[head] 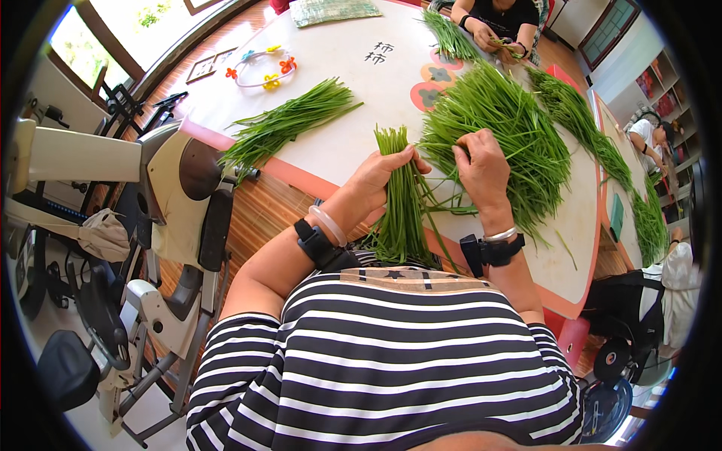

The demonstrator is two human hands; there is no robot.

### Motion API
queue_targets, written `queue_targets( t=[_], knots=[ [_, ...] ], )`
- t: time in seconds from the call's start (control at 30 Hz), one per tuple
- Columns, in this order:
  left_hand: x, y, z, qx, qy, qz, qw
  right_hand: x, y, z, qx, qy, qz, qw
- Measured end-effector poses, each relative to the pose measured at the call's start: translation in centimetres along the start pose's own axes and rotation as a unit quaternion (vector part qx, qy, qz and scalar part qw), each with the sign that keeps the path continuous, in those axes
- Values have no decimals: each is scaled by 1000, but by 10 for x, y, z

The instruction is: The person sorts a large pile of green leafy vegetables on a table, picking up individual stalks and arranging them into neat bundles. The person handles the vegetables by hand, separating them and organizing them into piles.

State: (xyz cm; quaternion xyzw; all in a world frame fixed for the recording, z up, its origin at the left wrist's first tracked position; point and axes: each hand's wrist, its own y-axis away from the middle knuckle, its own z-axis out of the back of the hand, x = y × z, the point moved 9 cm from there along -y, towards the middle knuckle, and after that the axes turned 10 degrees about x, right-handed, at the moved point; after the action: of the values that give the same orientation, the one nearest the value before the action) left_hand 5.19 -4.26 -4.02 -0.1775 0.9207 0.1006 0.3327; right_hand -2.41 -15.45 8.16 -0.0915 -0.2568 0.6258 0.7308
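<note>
My left hand (389, 172) is closed around an upright bundle of long green leafy stalks, probably garlic chives (399, 220), whose cut ends point up and whose leaves hang over the table's near edge. To its right, my right hand (482, 163) is raised with bent fingers at the near side of a large loose heap of the same greens (496, 124). Whether a stalk is pinched between those fingertips cannot be made out. A smaller pile of the greens (299, 115) lies to the left, its leaves hanging over the table's edge.
The pale table (350, 152) has a salmon-coloured rim. A ring with plastic flowers (248, 80) and a patterned cushion (335, 11) lie farther back. Across the table a person (496, 31) handles greens. More greens (586, 121) lie at the right. Exercise machines (180, 169) stand close at left.
</note>
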Motion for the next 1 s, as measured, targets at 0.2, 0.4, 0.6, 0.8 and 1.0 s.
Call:
queue_targets(
  t=[0.2,0.4,0.6,0.8,1.0],
  knots=[
    [0,-8,6,17,16,-15,1000,6,12,8,-79,-5,69,994],
    [-1,-13,0,14,0,-22,1000,13,16,1,-56,-104,64,991],
    [-3,-11,5,8,1,-26,1000,16,19,-16,6,-188,53,981],
    [-28,3,26,20,46,-79,996,-6,27,-6,68,-108,38,991],
    [-39,6,31,73,77,-67,992,-56,45,-24,91,-348,-87,929]
  ],
)
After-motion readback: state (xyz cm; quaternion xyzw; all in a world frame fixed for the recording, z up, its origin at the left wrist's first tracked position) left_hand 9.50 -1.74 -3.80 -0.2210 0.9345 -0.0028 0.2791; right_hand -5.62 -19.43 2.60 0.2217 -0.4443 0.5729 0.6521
